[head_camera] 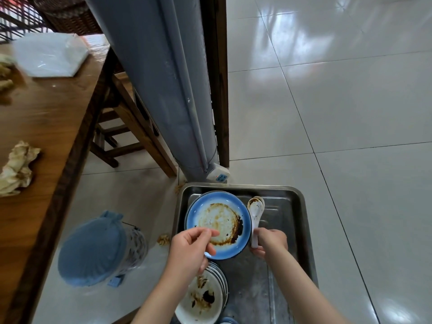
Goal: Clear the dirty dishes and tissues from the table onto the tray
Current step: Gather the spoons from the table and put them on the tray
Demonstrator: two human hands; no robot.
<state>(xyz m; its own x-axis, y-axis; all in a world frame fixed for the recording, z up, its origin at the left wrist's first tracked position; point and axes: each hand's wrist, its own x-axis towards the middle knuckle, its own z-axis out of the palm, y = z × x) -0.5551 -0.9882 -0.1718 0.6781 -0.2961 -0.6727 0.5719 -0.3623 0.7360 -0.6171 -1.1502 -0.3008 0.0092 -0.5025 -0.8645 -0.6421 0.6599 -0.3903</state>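
Left hand (190,247) was over the near-left rim of the blue plate (218,224), fingers curled with thumb and forefinger tips close together above the plate's face; whether they touched the plate or pinched anything could not be told. Right hand (268,242) gripped the handles of the white spoons (255,212), fingers wrapped round them, spoon bowls pointing away from the person.

The metal tray (297,206) held everything the hands worked on. The blue plate, smeared with brown sauce, sat on other dishes in the tray's far-left part. The spoons lay just beside the plate's right edge. A stack of white plates (203,298) with dark food residue stood in the tray's near-left part, partly under the left forearm. The right half of the tray floor was bare metal.

Both forearms reached forward and down from the bottom of the view.

On the wooden table (46,127), left, a crumpled stained tissue (17,169) lay near the edge, more tissues (5,78) sat farther back, and a clear plastic bag (50,54) lay beyond. A blue bin (95,249) stood on the tiled floor (350,113) between table and tray.
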